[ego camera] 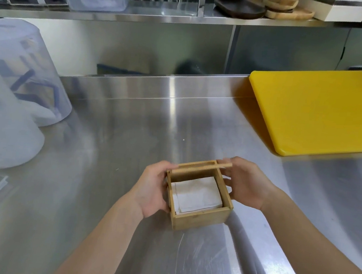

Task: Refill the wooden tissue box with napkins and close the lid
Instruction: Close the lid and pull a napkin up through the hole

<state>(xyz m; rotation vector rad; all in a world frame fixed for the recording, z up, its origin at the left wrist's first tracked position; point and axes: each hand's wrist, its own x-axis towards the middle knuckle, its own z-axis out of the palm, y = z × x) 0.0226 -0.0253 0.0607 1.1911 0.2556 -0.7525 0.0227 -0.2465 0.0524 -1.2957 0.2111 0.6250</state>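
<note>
A square wooden tissue box (202,219) stands on the steel counter in front of me. Its top is mostly uncovered, and a stack of white napkins (195,195) lies inside, below the rim. The wooden lid (199,166) sits at the far edge of the box, covering only a narrow strip. My left hand (151,189) grips the box's left wall, with fingertips at the lid's left end. My right hand (245,185) holds the right wall, its fingers pinching the lid's right end.
A yellow cutting board (319,110) lies at the back right. Large translucent plastic containers (20,75) stand at the left. A steel shelf (187,18) above holds clear bins, dark and wooden plates (240,6). The steel counter (121,131) stretches around the box.
</note>
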